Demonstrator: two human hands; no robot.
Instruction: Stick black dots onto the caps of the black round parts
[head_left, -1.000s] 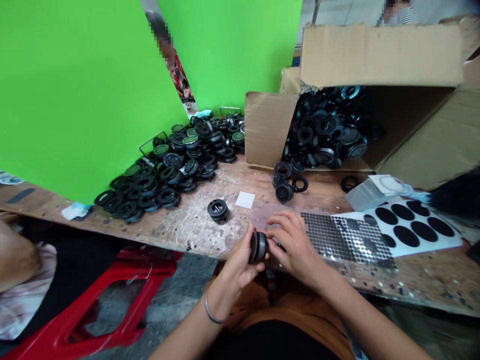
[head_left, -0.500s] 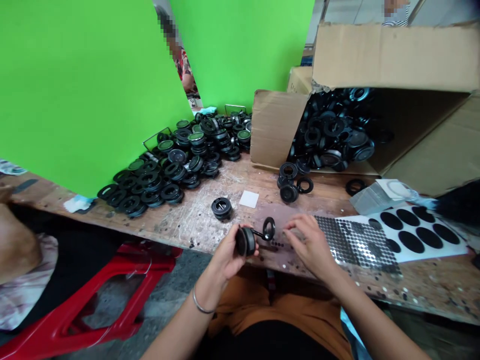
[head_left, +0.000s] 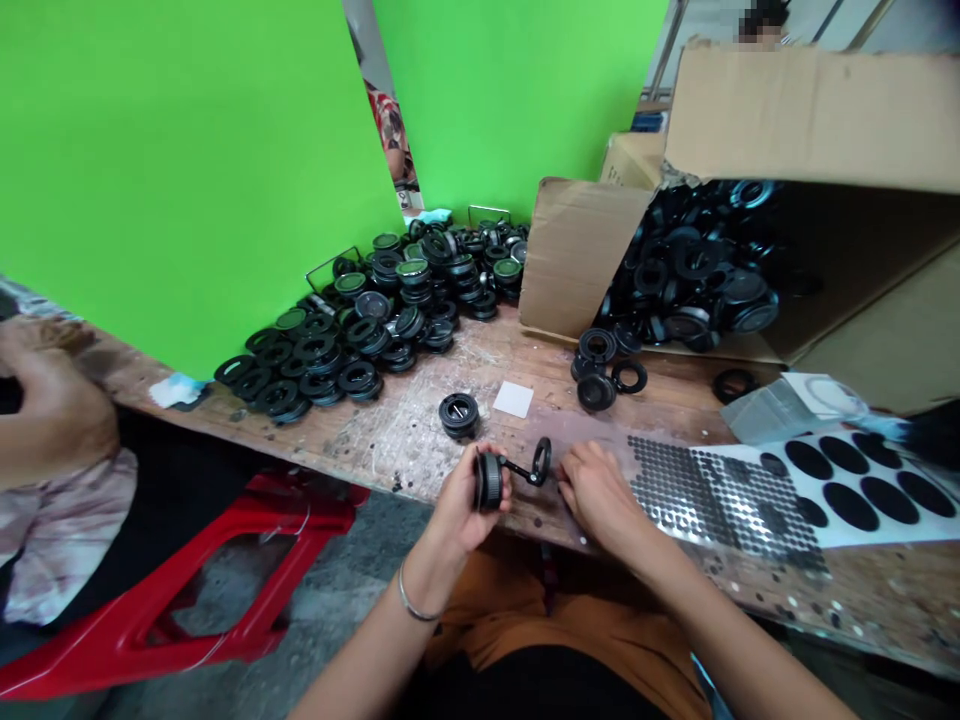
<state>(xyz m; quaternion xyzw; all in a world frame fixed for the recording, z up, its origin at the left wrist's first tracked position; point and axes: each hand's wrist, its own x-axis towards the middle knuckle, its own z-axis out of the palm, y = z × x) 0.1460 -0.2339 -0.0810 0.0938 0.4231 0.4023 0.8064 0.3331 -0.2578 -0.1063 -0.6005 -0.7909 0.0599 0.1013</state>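
In my left hand (head_left: pixel 452 512) is a round black part with a ribbed edge (head_left: pixel 491 482), tilted on its side. From it a short arm with a black ring (head_left: pixel 541 460) sticks out to the right, folded out upright. My right hand (head_left: pixel 598 495) rests low over the tabletop just right of that ring, its fingers curled together and pointing down. Whatever its fingertips may pinch is hidden. A similar round black part (head_left: pixel 458 414) lies flat beyond my left hand, and a white square (head_left: pixel 514 399) lies beside it.
A heap of round black parts (head_left: pixel 360 335) fills the back left. More lie in a tipped cardboard box (head_left: pixel 585 270) and before it (head_left: pixel 596 390). Right of my hand are a small-dot sheet (head_left: pixel 675 490) and a black-disc sheet (head_left: pixel 847 505). Another person's arm (head_left: pixel 64 400) rests left, near a red stool (head_left: pixel 247 590).
My right hand has come down and left towards the ring, its fingers closing up. My left hand keeps the black part, turned slightly. The view has swung a little left.
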